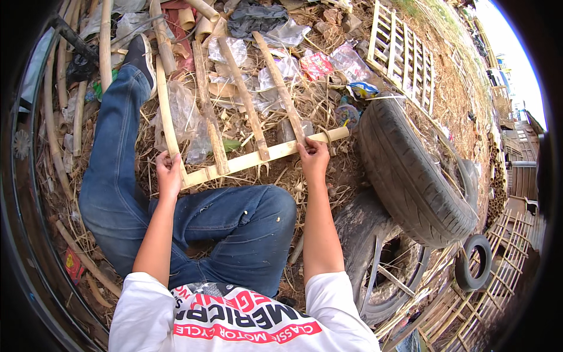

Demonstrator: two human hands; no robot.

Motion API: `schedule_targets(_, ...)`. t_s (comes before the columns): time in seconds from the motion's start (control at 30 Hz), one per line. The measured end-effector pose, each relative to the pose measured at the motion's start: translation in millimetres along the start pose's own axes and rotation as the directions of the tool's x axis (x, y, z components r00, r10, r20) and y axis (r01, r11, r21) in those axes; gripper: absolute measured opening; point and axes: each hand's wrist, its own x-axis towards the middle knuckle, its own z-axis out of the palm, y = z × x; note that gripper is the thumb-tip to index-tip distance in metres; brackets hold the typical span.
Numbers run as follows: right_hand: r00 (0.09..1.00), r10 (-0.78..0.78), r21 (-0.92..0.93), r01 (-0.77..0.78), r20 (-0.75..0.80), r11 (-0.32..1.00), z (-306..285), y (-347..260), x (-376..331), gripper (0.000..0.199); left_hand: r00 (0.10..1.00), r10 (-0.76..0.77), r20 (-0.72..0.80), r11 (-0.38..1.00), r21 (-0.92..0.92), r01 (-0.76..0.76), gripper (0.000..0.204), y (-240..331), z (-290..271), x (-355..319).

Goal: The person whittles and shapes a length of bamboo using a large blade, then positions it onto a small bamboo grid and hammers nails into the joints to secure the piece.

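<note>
A half-built bamboo lattice frame (234, 126) lies on the straw-littered ground (328, 176) in the middle of the frame, just beyond the person's bent knee in blue jeans (234, 223). Its lower crossbar, a pale split bamboo strip (264, 155), runs from lower left up to the right, with four darker slats rising from it toward the top of the picture. The left hand (168, 170) is closed around the corner where the left upright meets the crossbar, fingers curled over the wood; the right hand (314, 155) grips the crossbar near its right end, thumb and fingers wrapped on the strip beside the last slat. Judging by the thin split pieces, the frame should be light and fairly stiff along each strip, yet it looks likely to rack or twist at the joints, whose fastening cannot be made out. Split bamboo edges tend to be sharp and splintery, so the smooth rounded faces look like the safer hold, and taking it at two spread points on the crossbar, as now, should keep it square. A worn car tyre (410, 170) lies at the right, a finished lattice panel (404, 56) at the upper right, and plastic bags (275, 26) lie scattered along the top.
</note>
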Motion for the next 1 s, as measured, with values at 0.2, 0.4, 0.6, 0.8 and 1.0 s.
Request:
schedule_targets(0.2,0.998,0.062,-0.163,-0.065,-0.028,0.985,-18.7,-4.7,-0.2,0.033,0.629,0.480,0.611,0.637,0.250,-0.729,0.057,128.5,78.7,-60.4)
schedule_targets(0.4,0.994,-0.103,-0.436,0.080,-0.029,0.896,-10.2,-20.0,0.7,0.033,0.382,0.167,0.909,0.199,0.348,-0.916,0.134,129.6,210.0,-41.8)
schedule_targets(0.6,0.998,-0.043,-0.465,0.022,-0.034,0.885,-15.3,-18.5,-4.1,0.033,0.376,0.114,0.920,0.327,0.322,-0.888,0.128,130.0,224.3,-43.8)
schedule_targets(0.8,0.998,-0.054,-0.428,0.037,-0.027,0.903,-15.2,-13.3,-8.2,0.032,0.349,0.195,0.917,0.335,0.272,-0.902,0.112,121.1,215.4,-39.9)
schedule_targets(1.0,0.996,-0.085,-0.424,0.069,-0.019,0.903,-13.6,-21.7,-11.0,0.034,0.351,0.186,0.918,0.325,0.280,-0.904,0.106,113.5,212.4,-39.4)
